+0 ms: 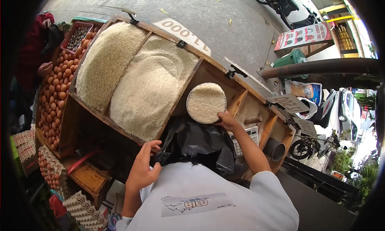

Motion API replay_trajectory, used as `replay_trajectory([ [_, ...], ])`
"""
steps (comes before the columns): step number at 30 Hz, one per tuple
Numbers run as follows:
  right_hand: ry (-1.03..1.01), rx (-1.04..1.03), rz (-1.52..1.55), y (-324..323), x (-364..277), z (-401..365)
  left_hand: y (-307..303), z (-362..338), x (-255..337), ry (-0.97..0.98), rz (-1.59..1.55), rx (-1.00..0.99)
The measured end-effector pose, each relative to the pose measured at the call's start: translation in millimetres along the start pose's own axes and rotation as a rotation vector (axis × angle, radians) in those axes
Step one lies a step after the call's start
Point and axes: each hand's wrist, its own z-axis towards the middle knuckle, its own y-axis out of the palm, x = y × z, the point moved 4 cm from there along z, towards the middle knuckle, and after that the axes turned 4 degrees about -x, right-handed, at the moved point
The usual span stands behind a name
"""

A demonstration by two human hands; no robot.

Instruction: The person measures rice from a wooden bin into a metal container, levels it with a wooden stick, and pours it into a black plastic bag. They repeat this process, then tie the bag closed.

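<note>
My right hand [227,122] grips the rim of a round measuring container [206,103], which is filled with white rice. The container is held over a wooden compartment, just beyond a black plastic bag [194,144]. That bag lies bunched up against my front, its mouth partly hidden in folds. At the bag's left edge is my left hand [145,163], thumb and curled fingers on either side of the plastic. To the left, a wooden bin [147,86] holds loose white rice with a hollow in its surface.
Another rice bin [108,62] adjoins it. Brown eggs [56,90] fill a crate at the left, where another person's hand [45,69] rests. A calculator [249,140] and a grey cylinder [275,149] sit at the right. Price signs [182,33] line the far edge.
</note>
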Motion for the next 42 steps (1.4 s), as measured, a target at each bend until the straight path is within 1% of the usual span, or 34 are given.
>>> replay_trajectory([
  [2, -0.006, 0.014, 0.054, 1, 7, 4, 0, 4, 17, -0.032, 0.244, -0.07],
  [3, -0.014, 0.016, 0.096, 3, 8, 3, 2, 6, 26, -0.036, 0.244, -0.069],
  [5, -0.024, 0.017, 0.14, 4, 9, 3, 11, 13, 52, 0.057, 0.716, -0.02],
  [6, -0.023, 0.017, 0.163, 3, 10, 3, 14, 21, 64, 0.057, 0.715, -0.018],
  [8, -0.027, 0.01, 0.17, 1, 10, 4, 32, 35, 93, 0.348, 0.836, -0.176],
  [9, -0.036, 0.04, 0.169, 1, 12, 3, 38, 39, 97, 0.353, 0.833, -0.157],
  [11, -0.057, 0.052, 0.148, 0, 13, 4, 58, 45, 102, 0.53, 0.757, -0.411],
  [12, -0.058, 0.073, 0.155, -2, 15, 4, 60, 49, 102, 0.534, 0.759, -0.386],
  [14, -0.057, 0.081, 0.149, -6, 12, 3, 71, 51, 98, 0.606, 0.727, -0.508],
  [16, -0.053, 0.104, 0.177, -10, 10, -3, 67, 56, 92, 0.595, 0.713, -0.485],
  [17, -0.048, 0.064, 0.203, -12, 7, -6, 65, 59, 85, 0.529, 0.738, -0.507],
  [18, -0.038, 0.065, 0.199, -16, 5, -9, 65, 62, 78, 0.463, 0.757, -0.535],
  [22, -0.045, 0.059, 0.21, -21, -9, -44, 70, 69, 67, 0.41, 0.718, -0.553],
  [24, -0.063, 0.063, 0.208, -19, -18, -66, 79, 70, 73, 0.538, 0.577, -0.599],
  [25, -0.079, 0.087, 0.178, -16, -27, -81, 84, 73, 74, 0.542, 0.569, -0.615],
  [26, -0.095, 0.113, 0.15, -12, -35, -96, 88, 76, 79, 0.653, 0.621, -0.585],
  [27, -0.075, 0.145, 0.19, -11, -40, -111, 94, 75, 81, 0.765, 0.67, -0.55],
  [28, -0.079, 0.162, 0.197, -8, -44, -129, 101, 74, 78, 0.775, 0.664, -0.565],
  [30, -0.103, 0.252, 0.249, -8, -48, -162, 116, 72, 62, 0.748, 0.842, -0.621],
  [31, -0.123, 0.228, 0.307, -12, -43, -174, 118, 70, 60, 0.764, 0.841, -0.628],
  [32, -0.134, 0.24, 0.31, -10, -42, -190, 119, 70, 54, 0.721, 0.956, -0.639],
  [33, -0.143, 0.271, 0.383, -7, -42, -209, 119, 69, 50, 0.676, 1.07, -0.646],
  [35, -0.161, 0.314, 0.515, -3, -38, -244, 118, 76, 54, 0.692, 1.066, -0.694],
  [36, -0.172, 0.333, 0.526, -2, -34, -259, 118, 79, 56, 0.69, 1.06, -0.734],
  [37, -0.211, 0.344, 0.57, -1, -31, -272, 116, 79, 64, 0.791, 1.077, -0.588],
  [38, -0.248, 0.355, 0.614, -1, -26, -285, 119, 83, 60, 0.81, 1.072, -0.603],
  [40, -0.259, 0.403, 0.664, -5, -9, -306, 129, 98, 45, 0.967, 0.916, -0.571],
  [42, -0.33, 0.475, 0.669, -6, 0, -323, 146, 119, 23, 0.921, 1.021, -0.757],
])
